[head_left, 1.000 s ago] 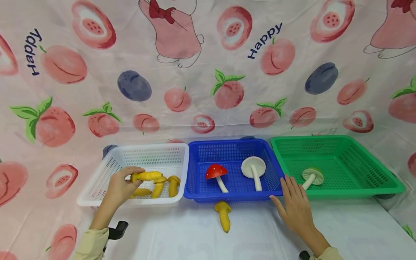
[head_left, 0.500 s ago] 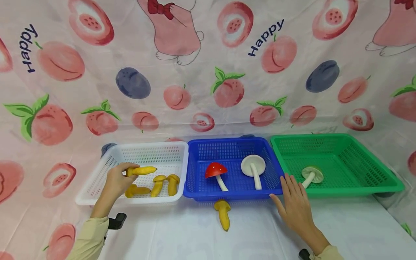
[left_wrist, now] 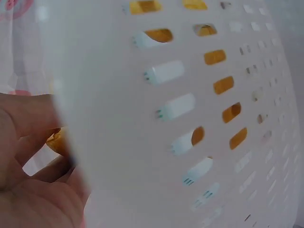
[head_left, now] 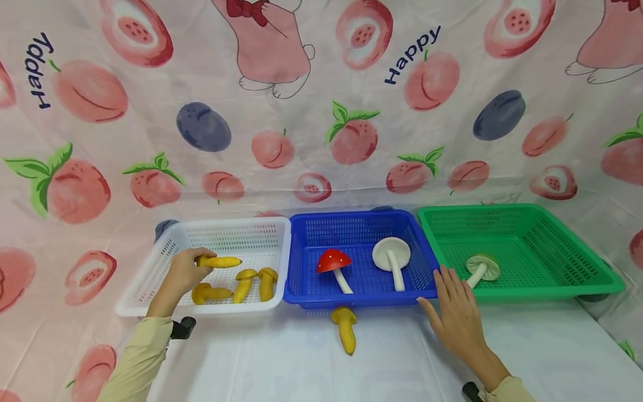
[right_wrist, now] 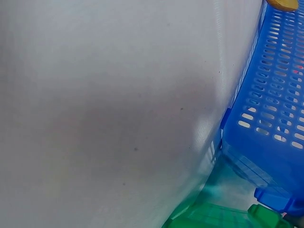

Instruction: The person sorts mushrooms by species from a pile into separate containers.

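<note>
My left hand pinches a yellow toy mushroom by its cap end, inside the white basket. Below and to the right of it lie several more yellow mushrooms on the basket floor. In the left wrist view the basket's wall hides most of the held mushroom. My right hand lies with its fingers straight at the front, where the blue basket meets the green basket. The right wrist view does not show that hand.
The blue basket holds a red-capped mushroom and a white mushroom. A green-capped mushroom lies in the green basket. One yellow mushroom sits on the white table before the blue basket. A fruit-print cloth hangs behind.
My left hand has drawn slightly left with the yellow mushroom, then lowered it a little within the white basket. The right hand stays in place, and the head view has shifted slightly.
</note>
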Tool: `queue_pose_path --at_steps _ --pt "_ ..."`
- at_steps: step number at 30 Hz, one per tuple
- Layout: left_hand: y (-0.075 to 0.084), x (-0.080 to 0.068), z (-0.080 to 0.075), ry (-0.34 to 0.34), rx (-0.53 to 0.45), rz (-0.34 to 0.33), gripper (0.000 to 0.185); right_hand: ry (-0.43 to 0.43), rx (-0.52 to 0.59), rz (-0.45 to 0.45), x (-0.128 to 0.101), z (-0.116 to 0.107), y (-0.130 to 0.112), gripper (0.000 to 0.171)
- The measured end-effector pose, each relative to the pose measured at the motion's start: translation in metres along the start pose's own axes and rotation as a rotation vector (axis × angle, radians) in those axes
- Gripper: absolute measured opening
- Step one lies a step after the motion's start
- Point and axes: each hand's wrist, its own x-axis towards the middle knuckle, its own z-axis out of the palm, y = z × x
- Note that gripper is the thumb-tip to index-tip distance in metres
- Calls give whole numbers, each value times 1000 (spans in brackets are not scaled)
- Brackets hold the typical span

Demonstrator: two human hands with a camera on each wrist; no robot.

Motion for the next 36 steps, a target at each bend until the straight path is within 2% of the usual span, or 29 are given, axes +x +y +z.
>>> queue_pose_path --at_steps 8,15,30,36 --pt "-9 9 8 -42 30 -37 24 4 0 -4 0 1 1 75" --pt "-13 12 16 -45 36 -111 28 13 1 -4 0 1 2 76" --pt "-20 13 21 -106 4 -197 38 11 2 -1 -1 1 1 74" --pt "-22 11 22 -97 10 -201 38 5 11 0 -1 1 0 73"
